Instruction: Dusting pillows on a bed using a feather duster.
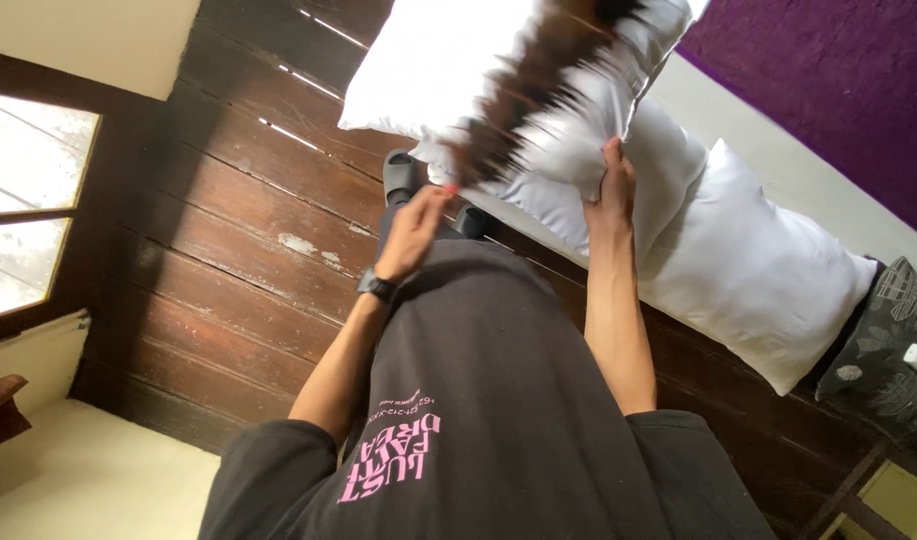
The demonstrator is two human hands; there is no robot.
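Observation:
I look down past my dark shirt at a white pillow (458,70) held up in front of me. My right hand (614,185) grips its lower edge, fingers closed on the white fabric. My left hand (414,232), with a black watch at the wrist, reaches up to the pillow's other lower corner; whether it has a hold on the fabric I cannot tell. A blurred brown streak crosses the pillow. A second white pillow (748,270) lies on the bed beyond it.
A bed with a white sheet (778,165) and a purple cover (838,90) runs along the right. A dark patterned cushion (883,345) lies at its end. Dark wooden floorboards (228,230) stretch below, my dark slippers (400,175) on them. A window (23,200) is at the left.

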